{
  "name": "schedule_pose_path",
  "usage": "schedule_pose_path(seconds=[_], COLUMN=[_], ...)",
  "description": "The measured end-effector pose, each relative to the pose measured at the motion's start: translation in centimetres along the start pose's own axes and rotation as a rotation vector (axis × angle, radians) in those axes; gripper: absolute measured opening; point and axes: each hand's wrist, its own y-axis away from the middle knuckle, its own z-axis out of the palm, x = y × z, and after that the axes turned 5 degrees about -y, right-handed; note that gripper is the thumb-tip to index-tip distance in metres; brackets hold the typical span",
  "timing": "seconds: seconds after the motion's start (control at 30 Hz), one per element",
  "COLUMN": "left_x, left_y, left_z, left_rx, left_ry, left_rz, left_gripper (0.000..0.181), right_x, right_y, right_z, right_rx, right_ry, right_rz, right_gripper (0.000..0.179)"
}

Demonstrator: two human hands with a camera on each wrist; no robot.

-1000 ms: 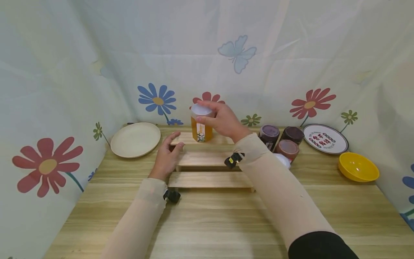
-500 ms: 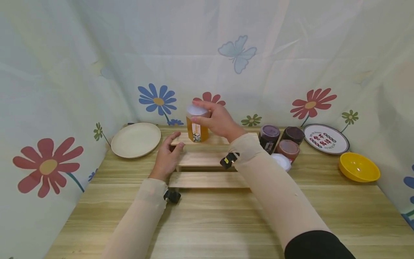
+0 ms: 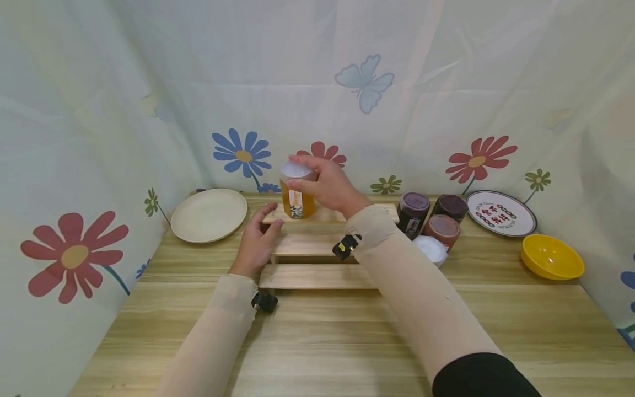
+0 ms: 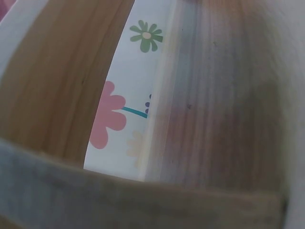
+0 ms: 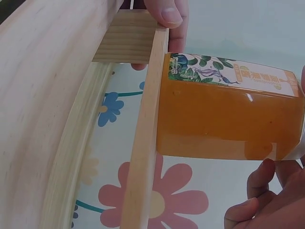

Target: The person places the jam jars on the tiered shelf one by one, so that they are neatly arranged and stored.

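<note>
A three-step wooden rack point(image 3: 317, 275) stands on the table. My right hand point(image 3: 331, 186) grips a jar of amber honey point(image 3: 306, 203) around its whitish lid, fingers over the top and thumb in front. The jar is upright near the left end of the top step; in the right wrist view, its base point(image 5: 164, 119) meets the board and a printed label point(image 5: 233, 74) runs up one side. My left hand point(image 3: 253, 245) holds the left end of that top step, its thumb point(image 5: 170, 15) on the edge. The left wrist view shows only boards point(image 4: 219, 114) and patterned cloth.
Right of the rack stand several dark-lidded jars point(image 3: 414, 212) and a white-topped container point(image 3: 430, 250). Beyond them are a printed white plate point(image 3: 501, 214) and a yellow bowl point(image 3: 552, 257). A cream plate point(image 3: 209, 215) lies at the back left. Flowered cloth point(image 3: 297, 82) hangs behind.
The right hand has slid the honey jar a short way left along the top step, in small shifts. The left hand has stayed at the rack's end.
</note>
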Motion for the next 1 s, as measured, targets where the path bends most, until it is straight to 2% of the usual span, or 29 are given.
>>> schedule_pose_path(seconds=[0.1, 0.17, 0.3, 0.4, 1.0], left_x=[0.0, 0.6, 0.8, 0.1, -0.1], left_y=[-0.1, 0.1, 0.1, -0.1, -0.5], left_z=[0.0, -0.1, -0.1, -0.1, 0.0], left_rx=[0.001, -0.005, -0.009, -0.003, 0.009], left_ry=[0.015, 0.015, 0.017, 0.018, 0.067], left_rz=[0.001, -0.018, -0.018, 0.005, -0.008], left_gripper=[0.053, 0.054, 0.054, 0.055, 0.054], right_x=[-0.1, -0.1, 0.0, 0.0, -0.6], right_y=[0.0, -0.1, -0.3, -0.4, -0.9], right_z=[0.2, 0.3, 0.5, 0.7, 1.5], right_rx=[0.000, -0.001, -0.002, -0.002, -0.001], right_ry=[0.017, 0.032, 0.051, 0.048, 0.011], right_rz=[-0.015, -0.028, -0.043, -0.046, -0.060], right_gripper=[0.062, 0.062, 0.062, 0.062, 0.059])
